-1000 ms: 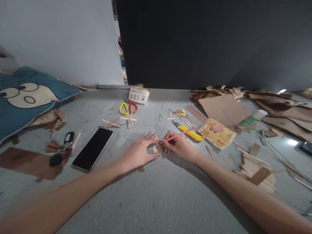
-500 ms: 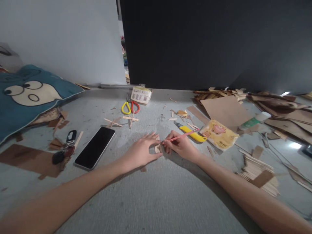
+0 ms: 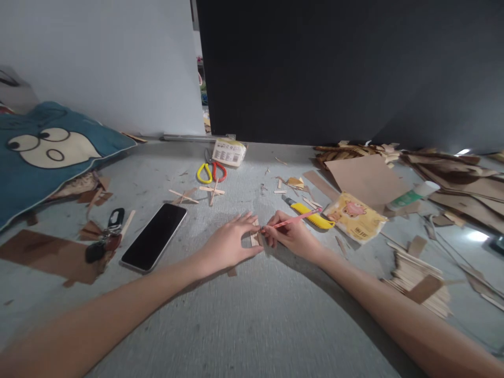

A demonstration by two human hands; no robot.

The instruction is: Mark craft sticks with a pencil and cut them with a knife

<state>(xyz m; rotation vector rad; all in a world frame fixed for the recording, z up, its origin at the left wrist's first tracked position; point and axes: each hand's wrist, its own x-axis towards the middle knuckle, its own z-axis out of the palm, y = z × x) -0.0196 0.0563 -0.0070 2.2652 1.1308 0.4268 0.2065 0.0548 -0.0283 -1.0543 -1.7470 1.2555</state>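
Observation:
My left hand (image 3: 228, 242) lies on the grey floor with its fingers pinched round a small wooden stick piece (image 3: 254, 239), holding it flat. My right hand (image 3: 293, 236) is closed on a pink pencil (image 3: 293, 219), whose tip touches the top of that piece. The two hands almost meet at the middle of the view. A yellow utility knife (image 3: 311, 215) lies just beyond my right hand.
A black phone (image 3: 155, 237) and keys (image 3: 105, 240) lie to the left, scissors with yellow and red handles (image 3: 210, 171) behind. A yellow snack packet (image 3: 354, 215), cardboard sheets (image 3: 364, 176) and a stack of wooden sticks (image 3: 417, 275) sit at the right. A blue cushion (image 3: 43, 152) rests far left.
Both hands stay on the stick piece with the pencil tip against it; only the camera has shifted slightly.

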